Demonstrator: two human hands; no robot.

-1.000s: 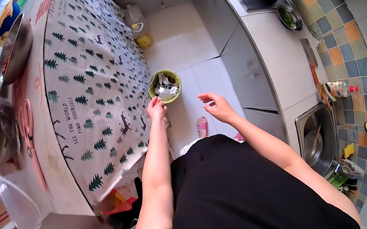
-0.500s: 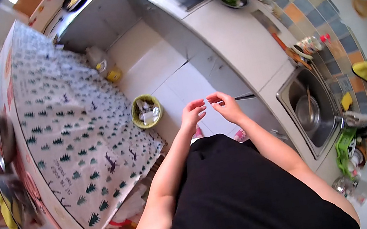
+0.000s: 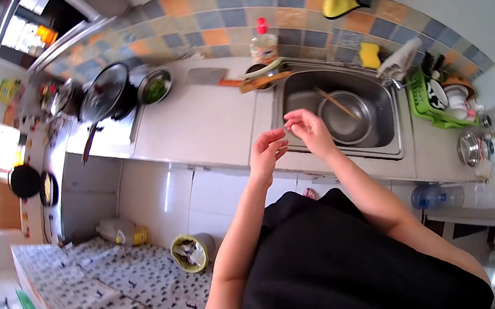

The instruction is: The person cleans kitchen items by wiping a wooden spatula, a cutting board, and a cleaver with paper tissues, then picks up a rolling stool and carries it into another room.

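My left hand (image 3: 269, 155) hovers in front of the counter's edge, fingers loosely curved and apart, holding nothing I can see. Close beside it, my right hand (image 3: 312, 132) is over the near left part of the steel sink (image 3: 294, 97), its fingers bent but not closed on anything. The hands do not touch each other. A round metal bowl (image 3: 351, 127) lies in the sink, just right of my right hand. Slanting across the bowl is a thin wooden stick (image 3: 336, 103).
On the white counter (image 3: 197, 130) lie a cleaver-like blade (image 3: 206, 76) and a wooden-handled tool (image 3: 265, 81). Behind them stands a red-capped bottle (image 3: 264, 45). Left are a plate of greens (image 3: 155, 88) and a lidded wok (image 3: 105, 93). A green dish rack (image 3: 424, 95) stands right; a bin (image 3: 191, 253) is on the floor.
The view has swung right, from the floor and cloth-covered table towards the counter and sink. Both hands keep nearly the same loose pose and now appear in front of the sink.
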